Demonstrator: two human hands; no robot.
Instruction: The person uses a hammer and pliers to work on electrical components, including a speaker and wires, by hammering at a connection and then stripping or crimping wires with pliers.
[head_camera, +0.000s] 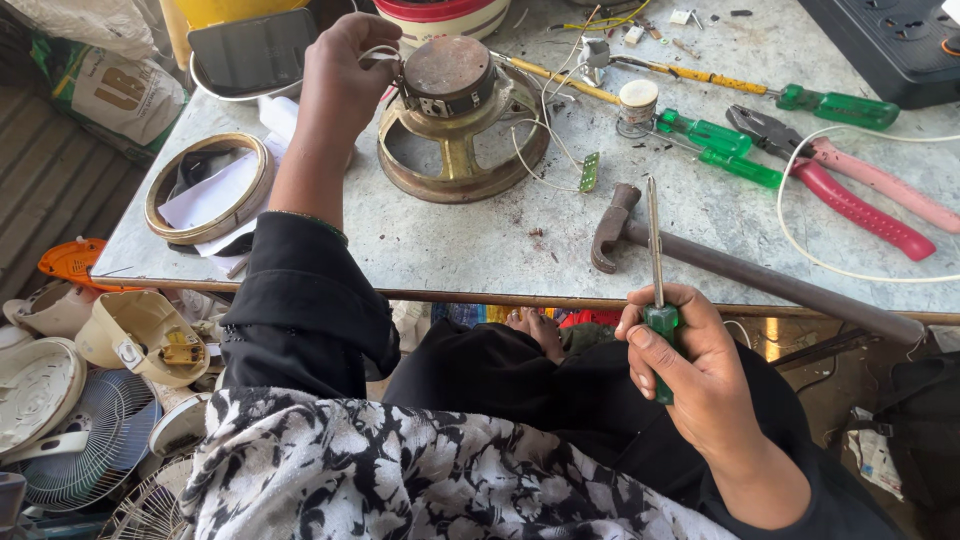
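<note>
Head view, left hand: the left hand (345, 70) is raised over the counter (450, 245), fingers curled in and pinched on a thin pale wire (380, 52) right at the magnet; not wide open, no flat palm showing.
Head view, speaker frame: the bare metal speaker frame (460, 140) sits upside down on the counter just to the right of the left hand, its round rusty magnet (447, 68) on top and touching the fingertips' side.
Head view, loose wires: white wires (535, 160) trail from the frame toward the right hand's side, ending at a small green circuit strip (589, 172).
Head view, right hand: the right hand (690, 365) is below the counter edge, closed in a fist around the green handle of a screwdriver (655, 270), whose shaft points up over the counter edge.
Head view, hammer: a hammer (740, 265) lies on the counter just above the right hand, its head beside the screwdriver shaft.
Head view, other tools: farther beyond the right hand lie two green-handled screwdrivers (715, 140), pink-handled pliers (850, 190) and a spool of solder (638, 102).
Head view, ring: a brass-coloured ring (210, 185) lies on the counter to the left of the left forearm, well apart from the hand.
Head view, floor: fan parts (70, 440) lie on the floor, below and left of the left arm.
</note>
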